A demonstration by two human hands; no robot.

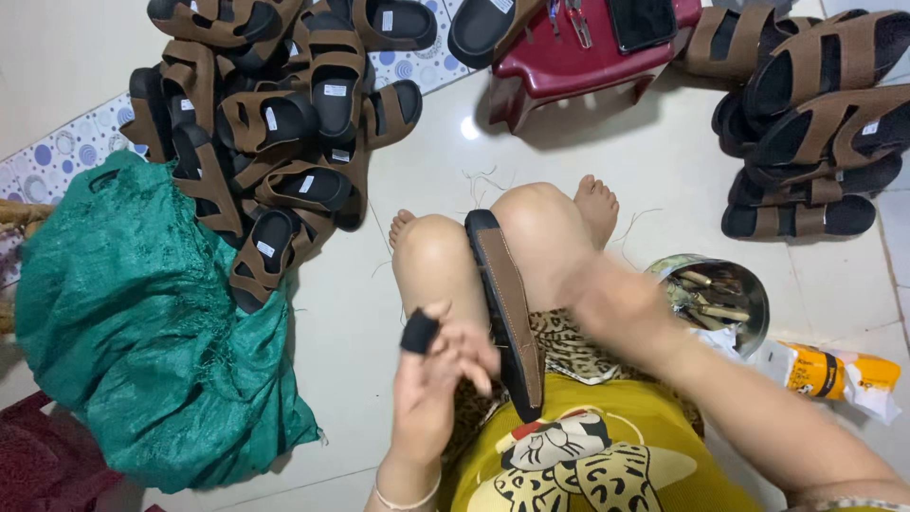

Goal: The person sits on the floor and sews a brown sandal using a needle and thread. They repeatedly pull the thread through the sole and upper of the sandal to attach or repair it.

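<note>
2 hands over 1 brown sandal sole wedged between my knees.

My left hand [438, 365] is raised in front of my left knee, fingers loosely curled and holding nothing that I can see, with a black cap [418, 332] over the thumb tip. My right hand [621, 305] is blurred beside my right knee, so I cannot tell how far its fingers are open or whether they hold anything. The sandal sole [509, 308] stands on edge between my knees, its heel end against my yellow shirt [588, 465]. A steel tin of tools [720, 299] sits on the floor near my right hand; a heap of finished sandals [275, 123] lies beyond a green sack [142, 322].
</note>
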